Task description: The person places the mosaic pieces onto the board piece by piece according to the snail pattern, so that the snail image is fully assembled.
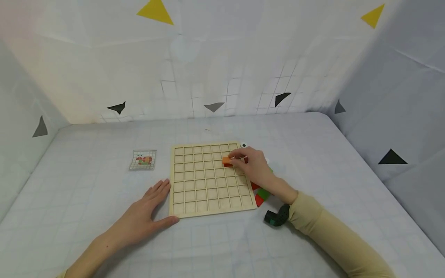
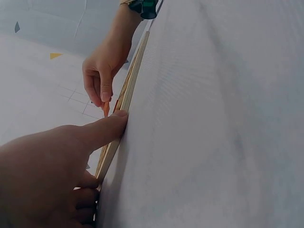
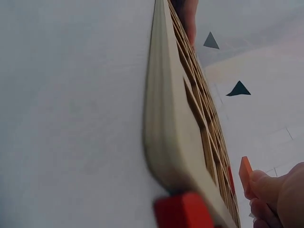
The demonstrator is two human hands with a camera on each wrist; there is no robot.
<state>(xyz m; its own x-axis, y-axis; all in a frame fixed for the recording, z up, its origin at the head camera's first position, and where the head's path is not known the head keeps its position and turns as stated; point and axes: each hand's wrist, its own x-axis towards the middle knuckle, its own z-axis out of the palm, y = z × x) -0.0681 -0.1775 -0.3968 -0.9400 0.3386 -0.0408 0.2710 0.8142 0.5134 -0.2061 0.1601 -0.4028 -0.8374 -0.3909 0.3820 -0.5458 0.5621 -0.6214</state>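
Evidently early: an orange piece [image 1: 226, 159] pinched over a mostly bare grid board [image 1: 199, 186]

The right hand [image 1: 253, 165] holds the orange piece between thumb and fingers, above the board's upper right part; whether its lower edge touches the wood, I cannot tell. The left hand [image 1: 139, 219] lies with its fingers extended and thumb held wide, thumb on the near left corner, fingertips at the left edge.

As for progress, a red piece [image 3: 231, 179] appears to be set in the board just beside the orange one, and nearly all other visible cells are bare. Much seems left: red and green pieces [image 1: 263, 193] lie on the counter [image 1: 215, 247] along the right edge, partly hidden by the right arm, and a white disc [image 1: 244, 145] sits by the far right corner. A picture card [image 1: 143, 160], left of the board, shows a small coloured figure, probably the pattern to copy
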